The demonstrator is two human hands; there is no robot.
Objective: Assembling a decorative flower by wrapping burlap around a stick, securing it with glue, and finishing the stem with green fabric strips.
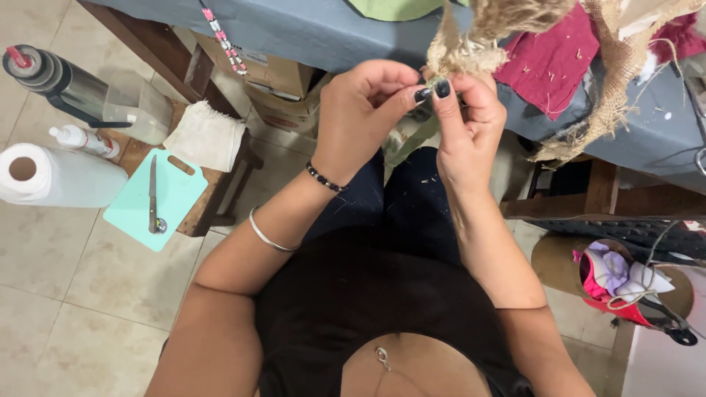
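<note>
burlap bundle (471, 45) sits pinched between both hands, held up at the edge of the grey-covered counter (309, 26). left hand (364, 110) closed on its frayed base, right hand (467, 117) gripping beside it, thumbs touching. off to the left, a knife (153, 195) on a mint cutting board (158, 198), paper towel roll (55, 176) close by.

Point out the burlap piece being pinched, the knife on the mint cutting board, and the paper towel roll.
Burlap piece (462, 53), head view: frayed lower part, just above the fingertips.
Knife (153, 192), head view: mid blade.
Cutting board (179, 192), head view: bare surface right of the knife.
Paper towel roll (70, 180), head view: white side.
</note>
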